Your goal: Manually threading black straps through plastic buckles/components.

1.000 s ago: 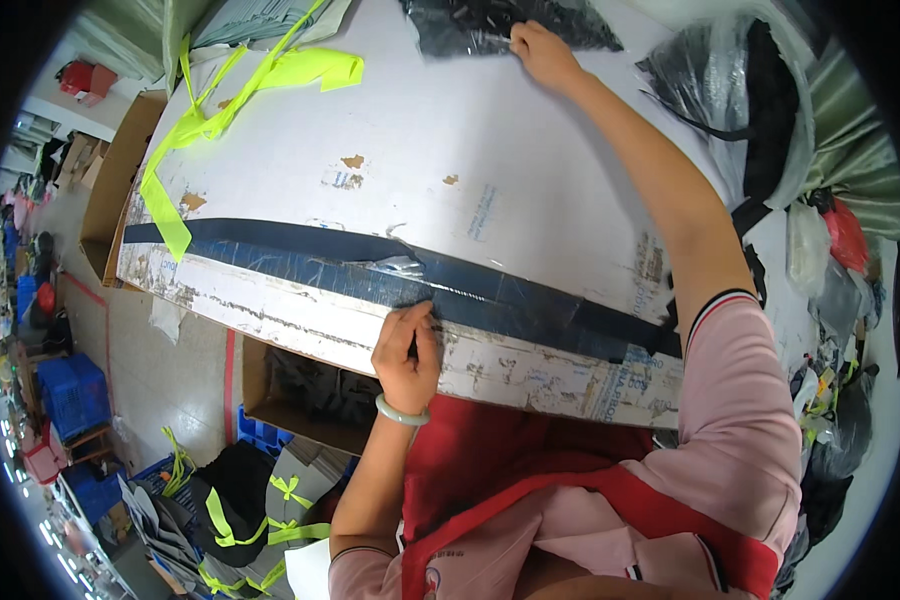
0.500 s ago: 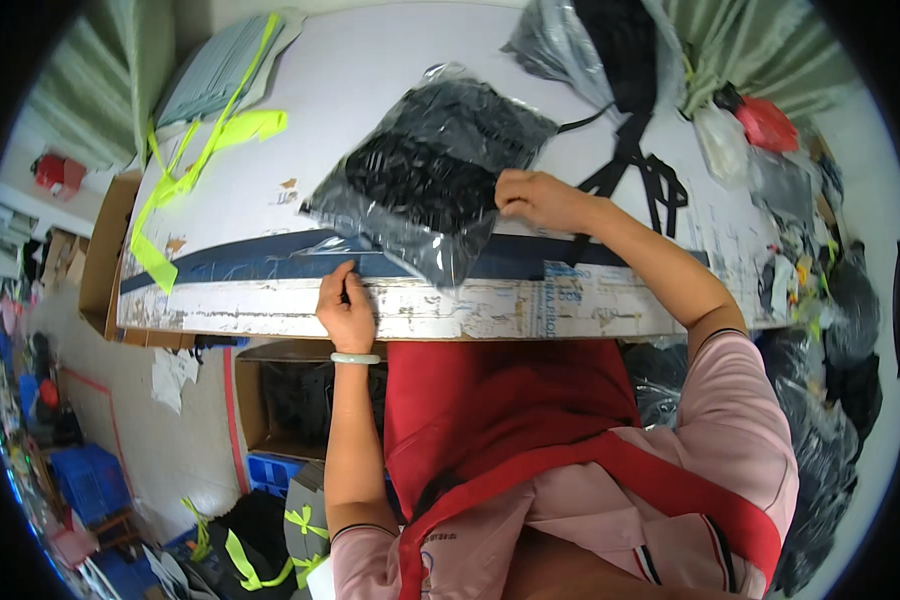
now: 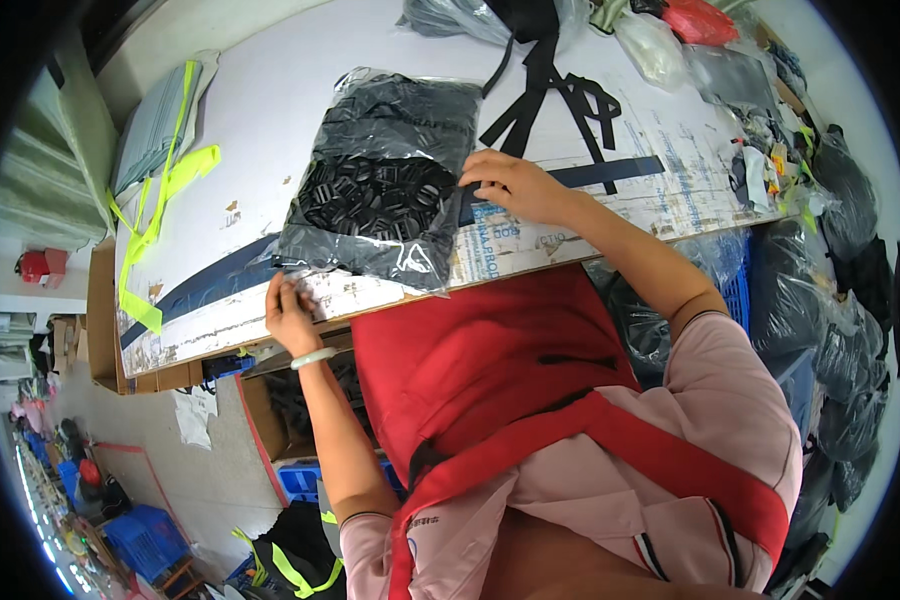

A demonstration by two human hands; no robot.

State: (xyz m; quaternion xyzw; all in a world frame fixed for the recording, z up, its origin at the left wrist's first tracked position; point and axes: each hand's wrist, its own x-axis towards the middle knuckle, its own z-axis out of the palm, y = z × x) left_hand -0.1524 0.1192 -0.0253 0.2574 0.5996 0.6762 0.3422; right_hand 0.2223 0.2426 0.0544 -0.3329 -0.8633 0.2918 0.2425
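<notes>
A clear plastic bag of black plastic buckles (image 3: 385,190) lies at the near edge of the white worktable (image 3: 270,90). My right hand (image 3: 510,185) grips the bag's right edge. At the table's front edge my left hand (image 3: 290,310) pinches the bag's lower left corner. A pale bangle sits on my left wrist.
Black webbing straps (image 3: 550,75) and several plastic bags lie at the far right of the table. Neon yellow straps (image 3: 165,195) and a grey folded pile (image 3: 150,125) sit at the far left. Cardboard boxes (image 3: 100,310) stand under the table, dark plastic bags (image 3: 830,320) to my right.
My right hand has dragged the bag of buckles from the far side of the table to the near edge. My left hand has taken hold of its corner.
</notes>
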